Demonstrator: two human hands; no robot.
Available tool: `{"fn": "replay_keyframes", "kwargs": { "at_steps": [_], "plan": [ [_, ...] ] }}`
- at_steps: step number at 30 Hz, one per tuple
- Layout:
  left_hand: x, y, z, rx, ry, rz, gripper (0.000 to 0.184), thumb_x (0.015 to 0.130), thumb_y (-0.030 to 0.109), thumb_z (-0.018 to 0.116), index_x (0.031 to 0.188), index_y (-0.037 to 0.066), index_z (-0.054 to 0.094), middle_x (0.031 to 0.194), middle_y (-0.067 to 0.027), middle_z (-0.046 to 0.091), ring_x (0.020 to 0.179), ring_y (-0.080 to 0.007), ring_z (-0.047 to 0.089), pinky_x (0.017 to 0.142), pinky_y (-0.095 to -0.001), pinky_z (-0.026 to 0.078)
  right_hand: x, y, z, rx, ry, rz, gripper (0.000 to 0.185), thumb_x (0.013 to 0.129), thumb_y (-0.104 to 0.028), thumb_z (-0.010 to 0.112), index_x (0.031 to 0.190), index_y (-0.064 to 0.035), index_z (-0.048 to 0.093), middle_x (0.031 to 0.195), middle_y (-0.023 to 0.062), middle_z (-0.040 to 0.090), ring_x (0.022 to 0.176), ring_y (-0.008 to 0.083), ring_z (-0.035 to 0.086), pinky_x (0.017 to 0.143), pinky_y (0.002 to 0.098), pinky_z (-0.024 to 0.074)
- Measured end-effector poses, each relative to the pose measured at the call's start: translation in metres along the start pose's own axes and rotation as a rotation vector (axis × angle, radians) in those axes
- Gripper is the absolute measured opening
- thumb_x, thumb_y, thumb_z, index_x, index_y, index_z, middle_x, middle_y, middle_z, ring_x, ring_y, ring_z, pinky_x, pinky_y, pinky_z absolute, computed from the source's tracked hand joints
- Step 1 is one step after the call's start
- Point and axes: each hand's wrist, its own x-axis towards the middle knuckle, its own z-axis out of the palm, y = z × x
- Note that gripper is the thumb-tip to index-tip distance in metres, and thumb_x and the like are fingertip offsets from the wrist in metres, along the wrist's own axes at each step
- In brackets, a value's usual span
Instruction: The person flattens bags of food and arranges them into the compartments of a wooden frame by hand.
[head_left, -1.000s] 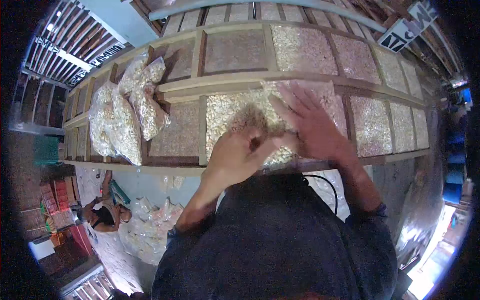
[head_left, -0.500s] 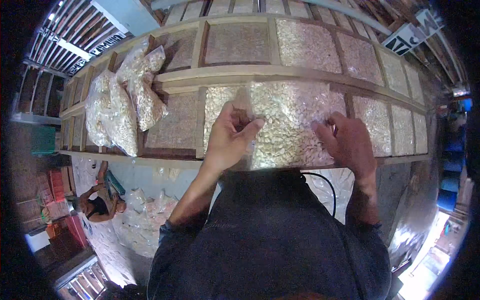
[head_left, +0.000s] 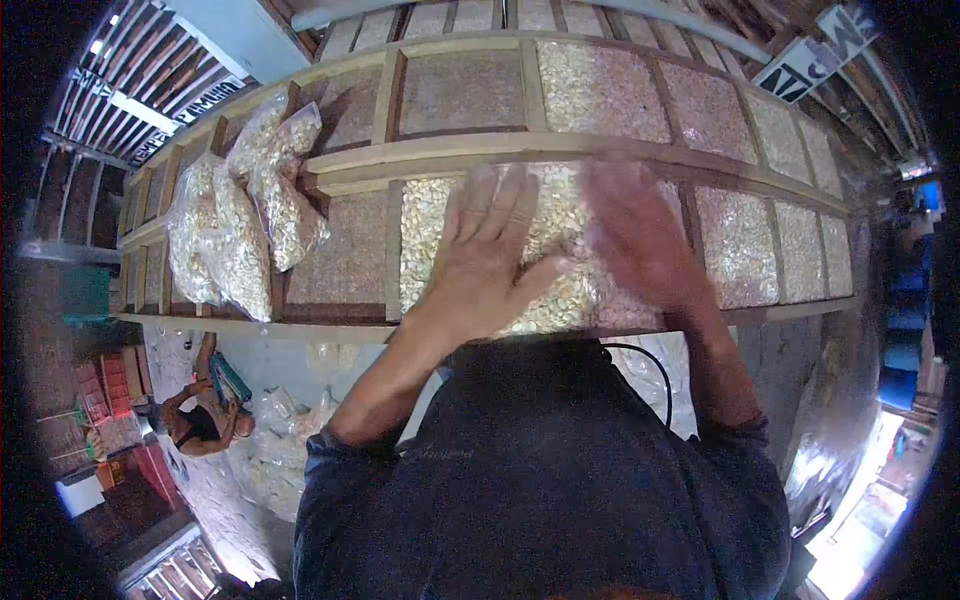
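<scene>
Fingers of the left hand [head_left: 484, 268] lie flat, thumb wide, on pale beans [head_left: 553, 212] mid-frame; the blurry right hand [head_left: 645, 238] seems flat too.

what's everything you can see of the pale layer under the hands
The pale layer is many small, flat, cream pieces, glinting as if under clear plastic. It lies flat inside one section of the wooden frame. The left hand is spread over its left part; the blurred right hand is over its right, contact unclear.
</scene>
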Motion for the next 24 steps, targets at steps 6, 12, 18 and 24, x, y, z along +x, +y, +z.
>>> {"fn": "replay_keyframes", "kwargs": {
  "at_steps": [6,12,18,24],
  "plan": [
    [0.051,-0.071,-0.013,-0.189,0.026,0.002,0.047,0.084,0.0,0.064,0.131,-0.001,0.062,0.132,-0.0285,0.062,0.121,-0.04,0.062,0.1,-0.0398,0.05,0.014,0.08,-0.014,0.097,0.102,0.092,0.028,0.091,-0.011,0.062,0.116,-0.0092,0.074,0.11,0.0174,0.074,0.105,0.0358,0.071,0.095,0.045,0.0548],
    [0.061,-0.078,-0.025,-0.358,0.033,-0.055,0.016,0.085,-0.001,0.064,0.098,-0.002,0.073,0.098,-0.0153,0.076,0.089,-0.0285,0.072,0.084,-0.0402,0.054,0.018,0.074,-0.025,0.192,-0.009,0.304,0.032,0.088,-0.012,0.062,0.116,-0.0182,0.075,0.103,0.0198,0.073,0.095,0.0372,0.071,0.089,0.0469,0.0558],
    [0.075,-0.078,-0.004,-0.455,0.061,-0.335,0.022,0.088,0.002,0.064,0.106,0.002,0.077,0.081,-0.0119,0.073,0.069,-0.0119,0.062,0.067,-0.0282,0.051,0.019,0.089,-0.011,0.063,0.159,0.23,0.032,0.089,-0.016,0.059,0.115,-0.0187,0.076,0.097,0.0178,0.074,0.089,0.0358,0.072,0.085,0.0463,0.0573],
    [0.066,-0.078,-0.009,-0.676,-0.048,-0.223,0.011,0.096,0.005,0.064,0.1,-0.001,0.073,0.086,0.0024,0.067,0.072,-0.0046,0.055,0.065,-0.0236,0.045,0.011,0.089,-0.007,0.124,0.046,0.38,0.027,0.092,-0.023,0.057,0.103,-0.0077,0.076,0.073,0.0128,0.072,0.071,0.0331,0.072,0.07,0.0452,0.0583]
  ]
}}
